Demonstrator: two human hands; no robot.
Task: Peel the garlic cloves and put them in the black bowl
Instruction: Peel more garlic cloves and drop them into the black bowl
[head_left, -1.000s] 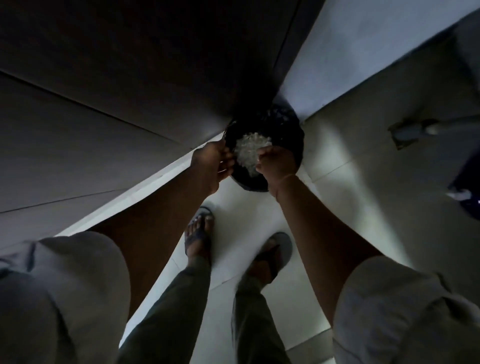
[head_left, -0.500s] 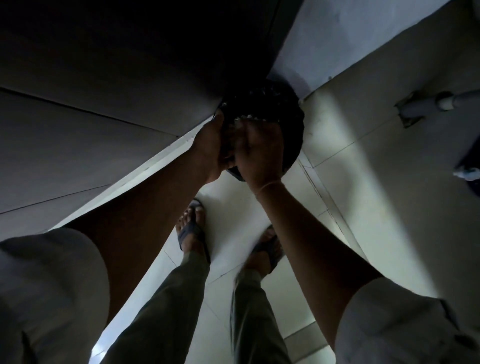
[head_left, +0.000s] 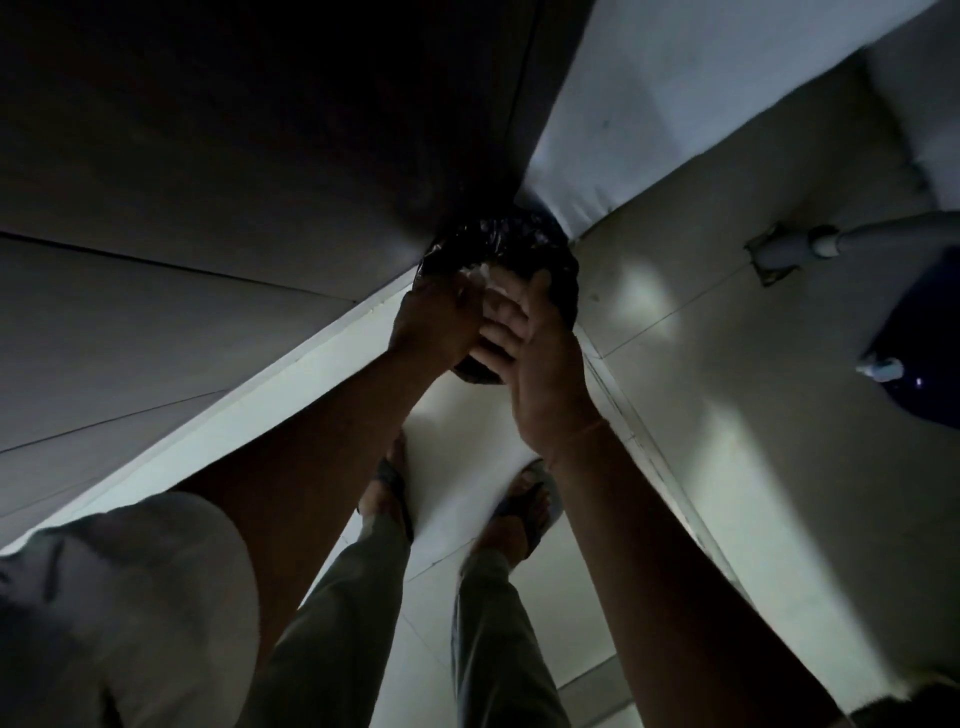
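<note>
A round black container (head_left: 558, 270) lined with shiny black plastic stands on the floor in a dim corner. Both hands meet right above it. My left hand (head_left: 436, 322) is curled, and a small patch of pale garlic skins (head_left: 480, 273) shows at its fingertips. My right hand (head_left: 543, 364) lies flat with its fingers stretched out, pressed against the left hand's fingers. The hands hide most of the container's inside. No whole garlic cloves are visible.
A dark panelled surface (head_left: 208, 208) fills the left, and a pale wall (head_left: 675, 104) rises behind the container. A grey pipe (head_left: 810, 244) and a dark blue object (head_left: 924, 338) sit at the right. My sandalled feet (head_left: 395, 493) stand on light floor tiles.
A pile of white skins lay open between the hands one second ago. My right hand has since slid over it and flattened against the left hand, so only a small patch shows.
</note>
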